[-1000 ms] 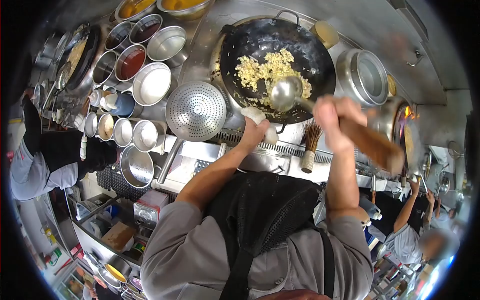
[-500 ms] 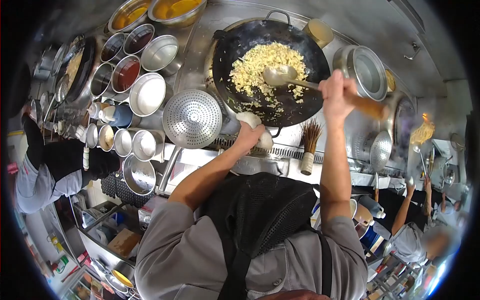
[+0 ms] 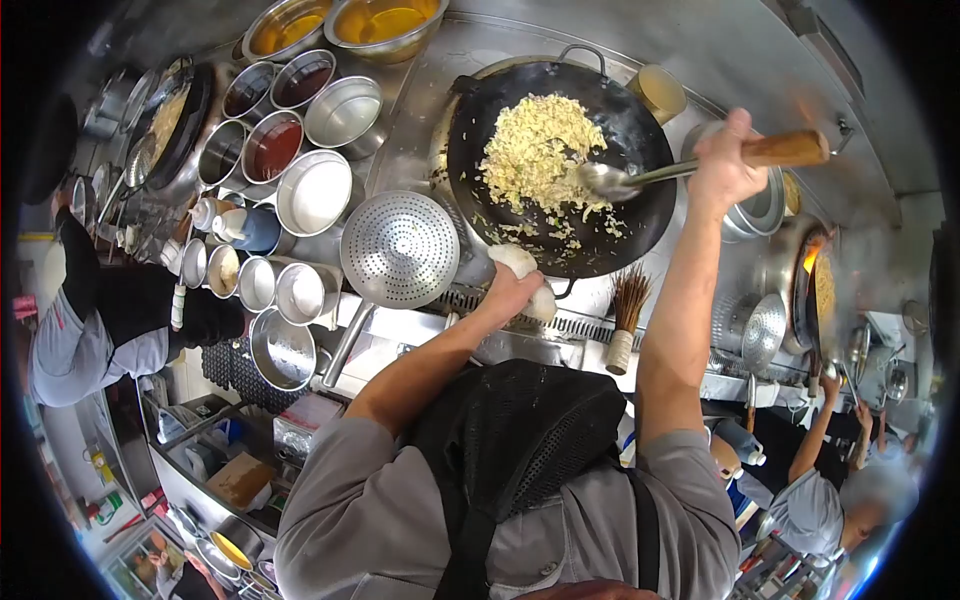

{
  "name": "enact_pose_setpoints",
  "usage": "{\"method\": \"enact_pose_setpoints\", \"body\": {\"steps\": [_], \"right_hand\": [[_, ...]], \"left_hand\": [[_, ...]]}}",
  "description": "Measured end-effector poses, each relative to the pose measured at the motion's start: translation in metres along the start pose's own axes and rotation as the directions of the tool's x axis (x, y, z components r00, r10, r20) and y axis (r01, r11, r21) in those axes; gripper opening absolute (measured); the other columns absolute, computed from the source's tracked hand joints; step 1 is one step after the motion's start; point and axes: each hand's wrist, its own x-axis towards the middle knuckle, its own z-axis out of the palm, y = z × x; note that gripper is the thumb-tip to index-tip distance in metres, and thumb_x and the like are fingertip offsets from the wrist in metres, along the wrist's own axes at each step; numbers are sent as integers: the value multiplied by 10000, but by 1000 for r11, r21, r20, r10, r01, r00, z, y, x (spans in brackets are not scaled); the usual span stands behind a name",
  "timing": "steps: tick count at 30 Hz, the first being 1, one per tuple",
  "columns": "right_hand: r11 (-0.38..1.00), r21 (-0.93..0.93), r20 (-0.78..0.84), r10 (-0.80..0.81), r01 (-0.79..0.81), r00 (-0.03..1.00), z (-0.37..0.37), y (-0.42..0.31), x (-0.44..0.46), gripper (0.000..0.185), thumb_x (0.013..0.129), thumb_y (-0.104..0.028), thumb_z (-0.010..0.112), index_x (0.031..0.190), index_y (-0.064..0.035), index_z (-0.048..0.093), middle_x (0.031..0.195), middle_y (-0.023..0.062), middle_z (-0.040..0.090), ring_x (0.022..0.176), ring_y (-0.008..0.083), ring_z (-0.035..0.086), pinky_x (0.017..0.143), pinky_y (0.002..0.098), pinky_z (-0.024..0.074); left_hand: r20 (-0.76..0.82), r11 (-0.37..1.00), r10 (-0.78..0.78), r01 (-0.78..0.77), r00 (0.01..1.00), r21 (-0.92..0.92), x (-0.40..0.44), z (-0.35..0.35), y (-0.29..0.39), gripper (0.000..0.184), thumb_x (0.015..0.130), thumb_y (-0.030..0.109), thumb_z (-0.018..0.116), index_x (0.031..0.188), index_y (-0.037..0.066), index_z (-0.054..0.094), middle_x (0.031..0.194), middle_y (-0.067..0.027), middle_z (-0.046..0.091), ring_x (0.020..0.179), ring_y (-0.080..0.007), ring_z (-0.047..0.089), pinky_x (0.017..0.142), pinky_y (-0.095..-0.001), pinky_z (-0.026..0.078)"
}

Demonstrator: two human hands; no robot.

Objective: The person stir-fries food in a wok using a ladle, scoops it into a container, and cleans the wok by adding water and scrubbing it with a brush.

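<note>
While still clutching a white cloth (image 3: 515, 262) at the near rim of the wok (image 3: 640, 215) with the left hand (image 3: 512, 294), grips the ladle (image 3: 604, 182) in the closed right hand (image 3: 728, 172). Has swung the handle farther out and away from the body than before, drawing the bowl to the right edge of the rice-like food (image 3: 535, 150), now gathered more leftward inside the wok.
</note>
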Motion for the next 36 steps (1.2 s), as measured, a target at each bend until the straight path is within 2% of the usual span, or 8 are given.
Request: {"method": "enact_pose_setpoints", "body": {"steps": [10, 13, 15, 21, 23, 27, 32, 36], "right_hand": [[986, 71, 410, 111, -153, 905, -31, -15, -92, 314, 1039, -140, 647, 805, -81, 447, 566, 31, 481, 453, 134, 481, 479, 339, 463], [971, 177, 231, 120, -163, 966, -34, -3, -45, 276, 1021, -151, 679, 830, -68, 499, 579, 39, 512, 463, 133, 483, 457, 336, 457], [996, 41, -39, 78, -77, 996, -2, 3, -48, 279, 1010, -177, 703, 832, -60, 522, 581, 35, 514, 465, 140, 484, 464, 334, 466], [897, 351, 496, 63, -267, 866, -45, -25, -138, 295, 1069, -129, 586, 841, -56, 413, 591, 66, 548, 497, 109, 498, 468, 297, 434], [962, 259, 498, -54, -90, 865, -83, -57, -150, 296, 1081, -111, 550, 832, -63, 397, 596, 51, 529, 498, 96, 470, 481, 305, 438], [967, 133, 446, 138, -218, 884, -88, -24, -122, 310, 1079, -129, 572, 830, -82, 394, 613, 35, 461, 546, 130, 428, 545, 359, 414], [898, 362, 672, -67, -249, 738, -164, -146, -129, 266, 1083, -126, 536, 859, -71, 403, 592, 37, 486, 520, 129, 458, 499, 304, 406], [940, 292, 610, -40, -177, 791, -159, -129, -153, 237, 1086, -84, 499, 870, -52, 410, 639, 37, 490, 534, 134, 445, 520, 320, 417]], "left_hand": [[-3, 996, -90, 90, 996, 22, 0, -1, 8, 506, 933, 111, 684, 1329, -79, 434, 1173, -160, 636, 1059, -241, 654, 776, -356, 566], [-45, 998, -24, 26, 999, 64, 4, -2, -14, 477, 937, 100, 666, 1310, -60, 415, 1140, -167, 632, 1008, -275, 681, 759, -392, 600], [87, 927, -187, 205, 978, -314, 6, -1, -5, 433, 945, 80, 650, 1278, -54, 407, 1138, -198, 633, 939, -310, 707, 768, -446, 638], [44, 889, -294, 290, 955, -354, -20, 10, 14, 424, 936, -13, 540, 1317, -30, 354, 1097, -234, 633, 910, -368, 719, 759, -528, 665], [-20, 902, -58, 44, 998, -428, -48, 16, 25, 413, 917, -25, 541, 1289, -44, 364, 1053, -233, 632, 898, -387, 712, 780, -545, 669], [124, 859, -315, 338, 941, -384, -25, 16, -4, 367, 925, 41, 601, 1258, 47, 447, 1039, -166, 589, 882, -295, 691, 643, -493, 608], [-107, 941, -93, 52, 990, -334, -173, 35, 53, 383, 877, -24, 569, 1253, 5, 507, 1102, -113, 607, 1091, -286, 641, 925, -415, 571], [-134, 868, -264, 175, 955, -464, -139, 66, 83, 189, 956, 80, 585, 1090, -52, 567, 947, -171, 667, 855, -301, 707, 700, -476, 602]]}}
